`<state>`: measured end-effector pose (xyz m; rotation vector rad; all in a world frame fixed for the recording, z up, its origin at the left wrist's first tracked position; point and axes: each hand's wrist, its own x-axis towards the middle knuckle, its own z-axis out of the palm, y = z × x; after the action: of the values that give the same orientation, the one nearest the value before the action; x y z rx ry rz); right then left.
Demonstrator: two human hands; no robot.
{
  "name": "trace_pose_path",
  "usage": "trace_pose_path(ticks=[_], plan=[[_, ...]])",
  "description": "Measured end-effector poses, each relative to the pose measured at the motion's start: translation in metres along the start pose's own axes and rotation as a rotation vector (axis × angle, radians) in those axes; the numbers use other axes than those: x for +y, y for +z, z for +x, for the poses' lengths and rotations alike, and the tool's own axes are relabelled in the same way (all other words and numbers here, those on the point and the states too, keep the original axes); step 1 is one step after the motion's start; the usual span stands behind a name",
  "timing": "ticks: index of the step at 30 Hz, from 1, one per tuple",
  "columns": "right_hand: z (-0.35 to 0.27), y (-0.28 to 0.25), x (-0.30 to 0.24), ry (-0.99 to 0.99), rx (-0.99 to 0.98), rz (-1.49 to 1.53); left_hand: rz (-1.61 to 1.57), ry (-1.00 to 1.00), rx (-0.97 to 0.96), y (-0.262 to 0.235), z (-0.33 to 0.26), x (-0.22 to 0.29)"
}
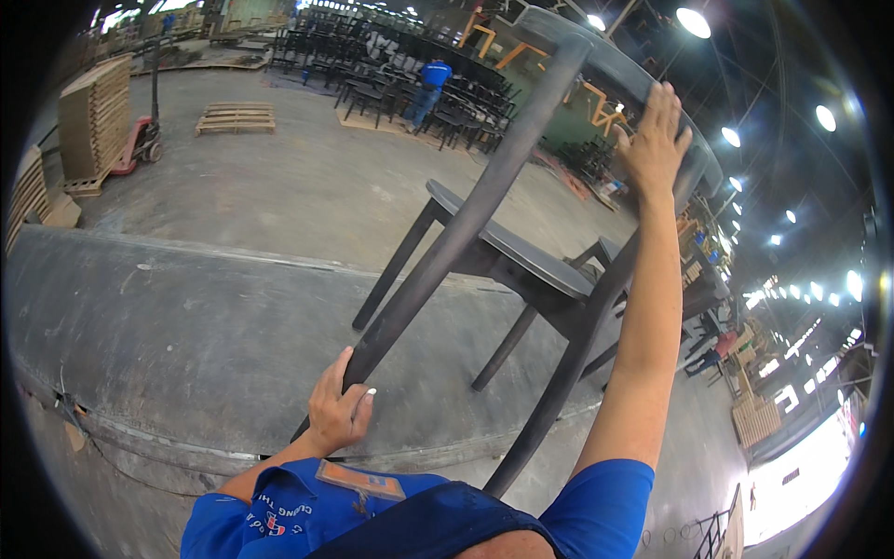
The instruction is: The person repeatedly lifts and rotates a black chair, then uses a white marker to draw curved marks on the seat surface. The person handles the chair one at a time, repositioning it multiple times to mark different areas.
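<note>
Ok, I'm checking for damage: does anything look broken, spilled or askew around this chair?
Nothing broken or spilled stands out. The dark chair slants in the picture, but the camera angle could explain that. The grey work surface shows pale scuffs, probably ordinary wear.
</note>
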<state>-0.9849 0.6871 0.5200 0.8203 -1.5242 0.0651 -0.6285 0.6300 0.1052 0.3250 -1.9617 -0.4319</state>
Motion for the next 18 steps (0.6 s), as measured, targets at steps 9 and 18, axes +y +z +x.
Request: trace_pose_path(ticks=[9,18], plan=[[-0.085,0.008,0.026,0.392,0.108,0.13,0.005,0.044,0.01,0.0,0.009,0.001],[-0.228,-0.011,-0.046,0.683,-0.269,0.435,0.026,0.054,0.005,0.014,0.014,-0.007]])
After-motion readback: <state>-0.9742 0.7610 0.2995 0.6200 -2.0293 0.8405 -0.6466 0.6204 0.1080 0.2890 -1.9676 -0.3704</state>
